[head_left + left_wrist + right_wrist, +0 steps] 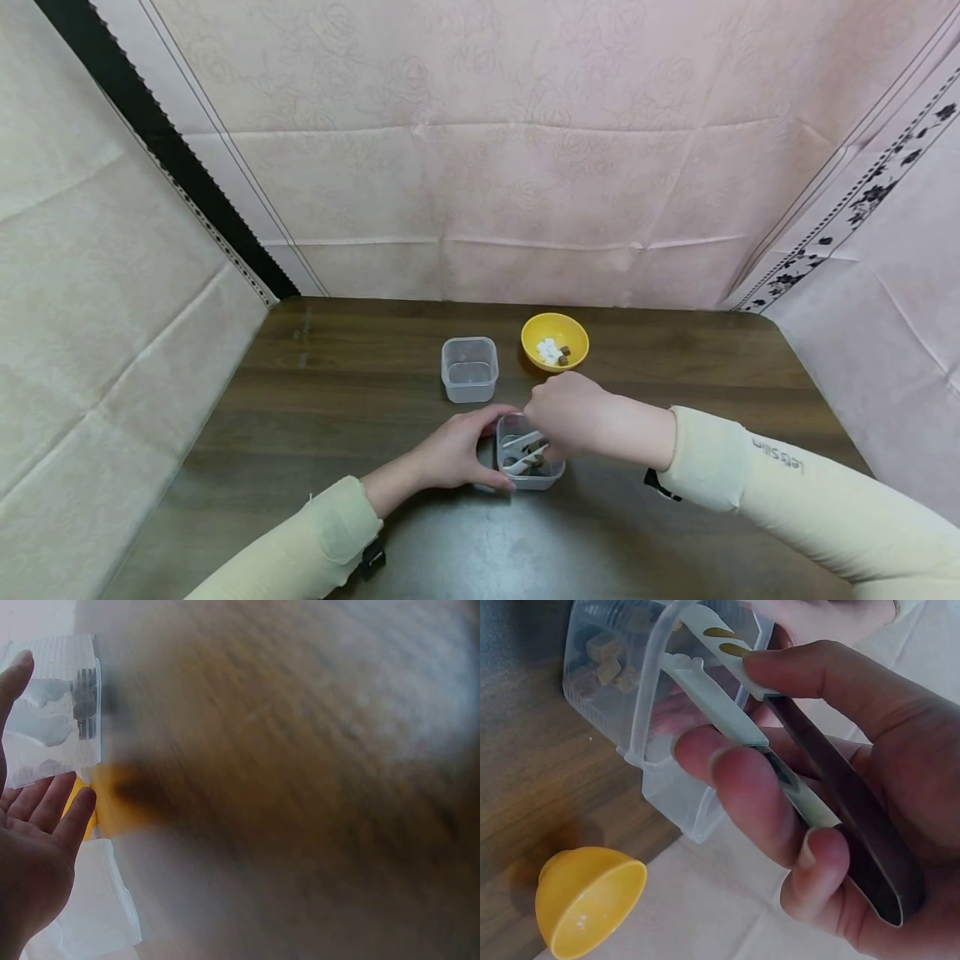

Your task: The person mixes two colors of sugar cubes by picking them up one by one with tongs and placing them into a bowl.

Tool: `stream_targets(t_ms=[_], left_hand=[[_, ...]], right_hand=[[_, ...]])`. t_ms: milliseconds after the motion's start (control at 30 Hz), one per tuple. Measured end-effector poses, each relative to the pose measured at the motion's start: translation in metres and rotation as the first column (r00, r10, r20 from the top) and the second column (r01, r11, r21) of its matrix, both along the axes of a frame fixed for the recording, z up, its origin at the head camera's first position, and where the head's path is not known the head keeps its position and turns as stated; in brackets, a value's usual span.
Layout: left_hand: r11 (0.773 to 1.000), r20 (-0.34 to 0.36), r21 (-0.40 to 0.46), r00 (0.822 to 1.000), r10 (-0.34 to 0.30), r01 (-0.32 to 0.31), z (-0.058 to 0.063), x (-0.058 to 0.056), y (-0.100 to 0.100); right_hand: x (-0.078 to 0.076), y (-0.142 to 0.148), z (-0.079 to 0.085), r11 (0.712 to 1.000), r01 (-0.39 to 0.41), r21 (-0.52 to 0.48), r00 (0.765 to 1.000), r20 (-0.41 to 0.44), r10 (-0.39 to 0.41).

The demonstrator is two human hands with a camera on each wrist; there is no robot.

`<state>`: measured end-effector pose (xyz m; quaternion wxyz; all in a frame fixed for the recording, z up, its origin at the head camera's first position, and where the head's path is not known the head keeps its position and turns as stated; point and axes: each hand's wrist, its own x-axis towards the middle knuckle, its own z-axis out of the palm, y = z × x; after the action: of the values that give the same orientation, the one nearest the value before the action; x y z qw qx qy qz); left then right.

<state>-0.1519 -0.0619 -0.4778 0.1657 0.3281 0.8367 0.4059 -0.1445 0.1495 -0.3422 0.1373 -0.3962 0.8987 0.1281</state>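
Observation:
My left hand point(456, 450) holds a clear plastic container point(542, 483) near the table's front, thumb on the near side and fingers on the far side. Inside it lie several brown cubes point(609, 671). My right hand point(577, 417) grips a pair of tongs point(829, 765) with pale arms and a dark bent end, fingers on one arm and thumb on the other. The tongs' pale tips reach down into the container by the cubes. In the left wrist view the left hand point(37, 862) shows fingers fairly straight beside the container point(52, 757).
A second clear container point(470, 392) stands behind the left hand. To its right is a yellow bowl point(534, 332) holding white cubes point(550, 351) and brown cubes point(564, 358). All stand on a dark wooden table point(360, 375), with pale patterned cloth point(480, 183) hanging behind.

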Motion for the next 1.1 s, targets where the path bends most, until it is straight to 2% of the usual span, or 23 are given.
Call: stream_targets(t_ms=[167,667,900,1100], left_hand=[[1.000,0.001,-0.004,1.000,0.002,-0.002,0.002,0.000,0.000],[1.000,0.025,-0.028,1.000,0.013,-0.012,0.002,0.000,0.000],[1.000,0.026,0.003,1.000,0.002,-0.002,0.001,-0.001,0.000],[1.000,0.027,0.009,1.000,-0.002,0.001,0.001,-0.001,0.000]], right_hand=[[0.000,-0.001,-0.005,1.000,-0.021,0.004,1.000,-0.020,0.021],[-0.003,-0.004,-0.015,0.999,-0.030,0.031,0.999,-0.011,0.031],[-0.004,0.003,-0.011,1.000,-0.004,0.002,1.000,-0.020,0.004],[-0.003,0.009,-0.004,1.000,-0.018,-0.008,0.999,-0.052,0.017]])
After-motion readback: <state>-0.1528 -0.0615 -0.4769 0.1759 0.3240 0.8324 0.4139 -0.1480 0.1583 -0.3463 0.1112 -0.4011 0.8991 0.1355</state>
